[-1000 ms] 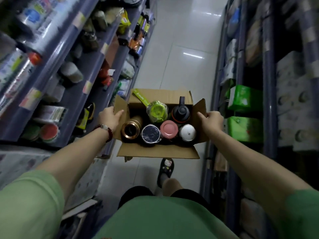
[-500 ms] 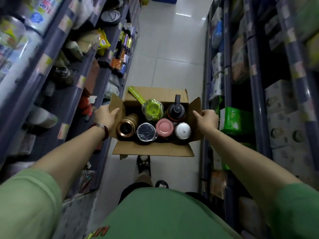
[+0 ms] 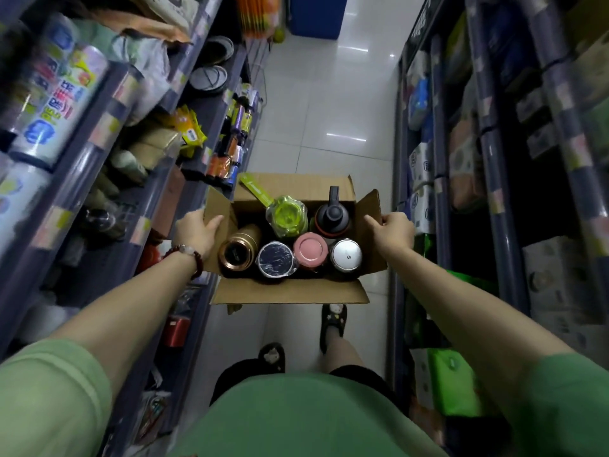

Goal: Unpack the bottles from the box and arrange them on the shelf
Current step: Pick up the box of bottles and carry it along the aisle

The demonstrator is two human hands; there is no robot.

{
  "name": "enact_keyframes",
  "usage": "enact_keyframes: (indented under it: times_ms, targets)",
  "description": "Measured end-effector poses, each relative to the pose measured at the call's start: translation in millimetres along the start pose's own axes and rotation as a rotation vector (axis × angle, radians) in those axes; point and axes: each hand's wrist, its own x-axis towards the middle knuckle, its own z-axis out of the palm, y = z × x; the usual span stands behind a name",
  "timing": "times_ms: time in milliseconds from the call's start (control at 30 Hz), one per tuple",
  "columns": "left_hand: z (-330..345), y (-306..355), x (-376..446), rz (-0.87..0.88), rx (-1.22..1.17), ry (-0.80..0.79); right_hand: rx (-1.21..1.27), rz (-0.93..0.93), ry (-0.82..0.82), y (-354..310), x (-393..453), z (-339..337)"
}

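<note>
Stretching out from green sleeves, both bare arms reach forward over a tiled aisle floor (image 3: 333,103), and between the hands hangs an open cardboard box (image 3: 290,291), carried clear of the floor. No brand on the box or its bottles can be read; a green paper tag (image 3: 255,189) by the far flap bears print too small to make out.

The left hand (image 3: 197,230), a bead bracelet on its wrist, grips the box's left side flap with the thumb over the edge. The right hand (image 3: 393,229) has its fingers curled round the right flap.

Six bottles stand upright between the hands. Nearest the body runs a row of four: a copper bottle (image 3: 238,252) just beside the left hand, tilted a little, then a dark cap under crinkled film (image 3: 275,260), a pink lid (image 3: 310,247), and a silver lid (image 3: 346,254) closest to the right hand. Beyond these, a lime-green lid wrapped in clear plastic (image 3: 286,216) sits next to a black bottle (image 3: 333,216) with a loop handle and a red ring.

Left of the left hand, a shelf (image 3: 131,199) holds blurred goods; farther along, white rolls (image 3: 56,103) carry coloured lettering that is not legible. Right of the right hand stands another shelf (image 3: 487,192) of boxed packs.
</note>
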Motion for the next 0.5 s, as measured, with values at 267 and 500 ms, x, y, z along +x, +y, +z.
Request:
enact_keyframes:
  times_ms: [267,500]
  targets:
    - [14,26,38,-0.14,-0.009,0.133,-0.038,-0.168,-0.116,-55,95,-17]
    - [15,39,68,-0.245,-0.038,0.196,-0.071,-0.253,-0.172,-105,152,-9]
